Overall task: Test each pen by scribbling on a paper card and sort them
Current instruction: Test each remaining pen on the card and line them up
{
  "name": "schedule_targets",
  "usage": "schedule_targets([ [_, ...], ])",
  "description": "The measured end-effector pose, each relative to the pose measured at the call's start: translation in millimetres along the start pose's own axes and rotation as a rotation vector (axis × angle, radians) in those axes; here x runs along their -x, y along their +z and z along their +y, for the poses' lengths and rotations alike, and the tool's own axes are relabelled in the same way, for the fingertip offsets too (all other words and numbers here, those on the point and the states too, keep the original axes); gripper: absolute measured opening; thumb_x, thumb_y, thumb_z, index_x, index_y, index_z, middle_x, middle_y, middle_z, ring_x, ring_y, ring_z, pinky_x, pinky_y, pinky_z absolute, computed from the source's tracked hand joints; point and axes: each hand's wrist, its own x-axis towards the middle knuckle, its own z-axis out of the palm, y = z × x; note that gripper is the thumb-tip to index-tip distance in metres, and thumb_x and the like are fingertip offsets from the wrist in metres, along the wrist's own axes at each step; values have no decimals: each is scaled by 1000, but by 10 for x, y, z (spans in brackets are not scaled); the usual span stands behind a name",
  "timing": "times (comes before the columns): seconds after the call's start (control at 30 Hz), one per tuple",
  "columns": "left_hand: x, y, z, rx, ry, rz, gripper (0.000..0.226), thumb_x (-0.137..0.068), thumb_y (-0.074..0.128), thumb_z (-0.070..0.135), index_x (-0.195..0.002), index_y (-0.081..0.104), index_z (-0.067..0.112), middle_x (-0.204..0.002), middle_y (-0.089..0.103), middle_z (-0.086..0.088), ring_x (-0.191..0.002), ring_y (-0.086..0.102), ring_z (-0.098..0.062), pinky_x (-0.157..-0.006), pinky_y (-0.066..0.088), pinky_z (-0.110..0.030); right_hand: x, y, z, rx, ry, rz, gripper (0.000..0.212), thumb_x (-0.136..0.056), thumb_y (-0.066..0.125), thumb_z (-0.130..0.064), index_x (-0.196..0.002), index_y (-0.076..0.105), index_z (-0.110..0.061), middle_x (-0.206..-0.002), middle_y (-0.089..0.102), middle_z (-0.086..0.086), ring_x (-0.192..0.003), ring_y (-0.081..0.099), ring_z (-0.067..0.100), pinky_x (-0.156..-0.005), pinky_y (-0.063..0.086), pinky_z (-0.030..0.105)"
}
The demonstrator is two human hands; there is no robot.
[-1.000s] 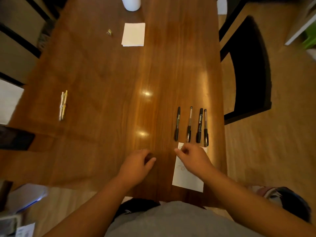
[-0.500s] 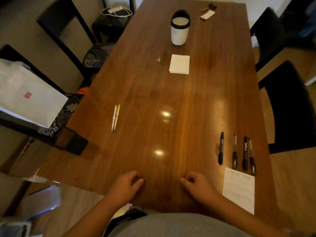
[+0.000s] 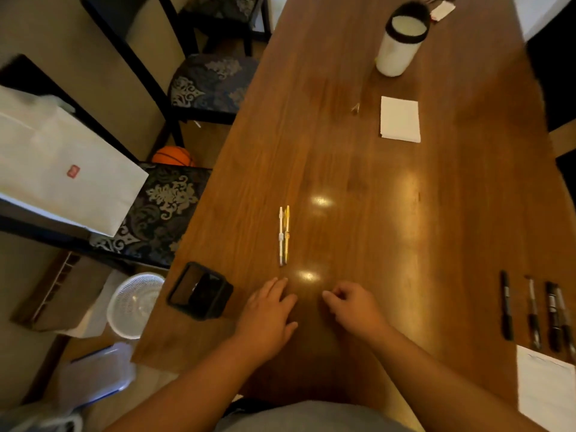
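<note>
Brown wood surface, pale and black pens, patterned seats.
The surface (image 3: 343, 151) is reddish-brown wood with straight grain and bright glare spots. One pen is white (image 3: 280, 235) and its neighbour yellow (image 3: 287, 233). The black pens (image 3: 506, 305) are dark all over, though two show paler, silvery barrels. The card (image 3: 544, 391) is white with faint grey lines. The paper square (image 3: 400, 123) is plain white, and the cup (image 3: 400, 42) is white with a black rim. The box (image 3: 201, 291) is black. The seats (image 3: 162, 210) are dark with a grey damask pattern. The ball (image 3: 172, 155) is orange with dark lines. The bag (image 3: 59, 169) is white with a small red stamp. The basket (image 3: 134, 304) is white mesh, and the shirt (image 3: 311, 416) is grey.
</note>
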Motion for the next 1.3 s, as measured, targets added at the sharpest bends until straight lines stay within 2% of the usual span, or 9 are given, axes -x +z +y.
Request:
schedule_targets([
  [0.13, -115, -11, -163, -81, 45, -50, 68, -89, 58, 47, -148, 26, 31, -162, 4, -1, -148, -2, -24, -112, -6, -39, -301, 85, -476, 37, -51, 59, 20, -92, 63, -37, -75, 60, -26, -73, 65, -3, -70, 63, 17, -59, 45, 27],
  [0.33, -162, -63, -243, -91, 109, -68, 72, -89, 58, 49, -150, 23, 29, -161, 9, -5, -147, 1, -26, -117, -1, -43, -751, 121, -1039, 159, -89, 143, 20, -93, 58, -39, -89, 61, -20, -77, 64, -1, -72, 62, 16, -59, 51, 31],
  [0.6, -142, -117, -331, -77, 169, -121, 76, -90, 57, 47, -152, 18, 28, -162, 1, -5, -148, -3, -25, -117, 2, -45, -1107, 140, -1403, 324, -80, 161, 21, -95, 54, -37, -90, 57, -17, -84, 65, 3, -70, 58, 19, -52, 40, 28],
  [0.77, -143, -78, -397, -70, 186, -105, 76, -90, 54, 50, -152, 15, 31, -162, 0, -4, -148, -5, -24, -116, 1, -45, -1178, 161, -1491, 349, -85, 158, 23, -96, 53, -32, -101, 60, -11, -90, 66, 7, -81, 64, 25, -63, 51, 35],
  [0.9, -144, -50, -418, -62, 191, -97, 75, -90, 54, 51, -151, 15, 32, -162, 1, -4, -148, -5, -25, -115, 1, -45, -1187, 171, -1512, 377, -84, 198, 23, -96, 50, -29, -104, 60, -9, -93, 66, 8, -83, 63, 28, -60, 45, 33],
  [1.0, -145, -31, -424, -63, 193, -89, 75, -89, 54, 51, -151, 16, 32, -162, 1, -4, -148, -5, -25, -115, 2, -45, -1160, 202, -1488, 372, -109, 242, 28, -98, 45, -34, -104, 58, -10, -80, 58, 2, -70, 56, 22, -50, 35, 28],
  [1.07, -143, -16, -432, -59, 194, -82, 75, -89, 54, 52, -151, 16, 32, -162, 2, -4, -148, -4, -24, -114, 3, -45, -1147, 224, -1475, 377, -114, 243, 27, -97, 47, -35, -105, 57, -11, -79, 57, 0, -69, 54, 20, -47, 33, 27],
  [1.17, -148, -2, -451, -61, 201, -72, 75, -88, 54, 52, -151, 17, 32, -162, 3, -3, -148, -3, -24, -115, 6, -46, -1165, 219, -1475, 353, -52, 225, 25, -95, 53, -32, -108, 56, -10, -90, 63, 6, -79, 61, 25, -55, 43, 30],
  [1.3, -149, 20, -461, -71, 205, -62, 76, -87, 54, 53, -150, 18, 33, -162, 5, -4, -148, -1, -25, -114, 8, -46, -1166, 202, -1436, 368, -9, 205, 25, -89, 62, -32, -101, 52, -12, -83, 55, 2, -74, 56, 23, -51, 39, 29],
])
